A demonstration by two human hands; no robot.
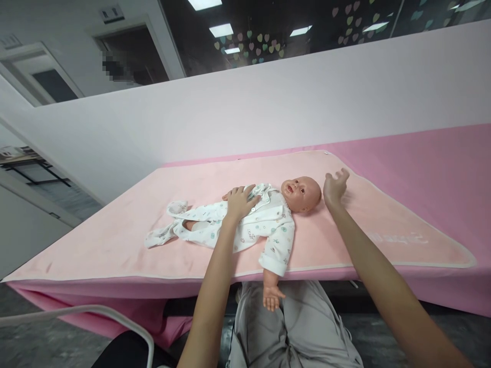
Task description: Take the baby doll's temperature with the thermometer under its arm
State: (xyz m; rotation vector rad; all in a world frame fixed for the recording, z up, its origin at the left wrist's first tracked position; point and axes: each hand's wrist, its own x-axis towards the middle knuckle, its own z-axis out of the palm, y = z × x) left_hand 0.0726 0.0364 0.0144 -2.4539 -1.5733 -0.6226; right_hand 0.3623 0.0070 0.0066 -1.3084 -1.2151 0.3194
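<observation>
A baby doll (301, 193) lies on its back across the peach mat (126, 204), its head to the right and its feet to the left. It wears a white printed sleepsuit (253, 227), and one of its arms hangs over the mat's front edge. My left hand (241, 202) rests on the doll's belly with fingers spread over the cloth. Just right of the doll's head, my right hand (335, 188) is raised with loosely bent, parted fingers and nothing in it. Whether it touches the head I cannot tell.
A pink cloth (433, 168) covers the table under the mat. Behind it stands a low white wall (268, 112) with dark glass above. A white curved metal rail (95, 309), probably part of a chair, is at the lower left. My lap in grey trousers (261, 327) is close to the table edge.
</observation>
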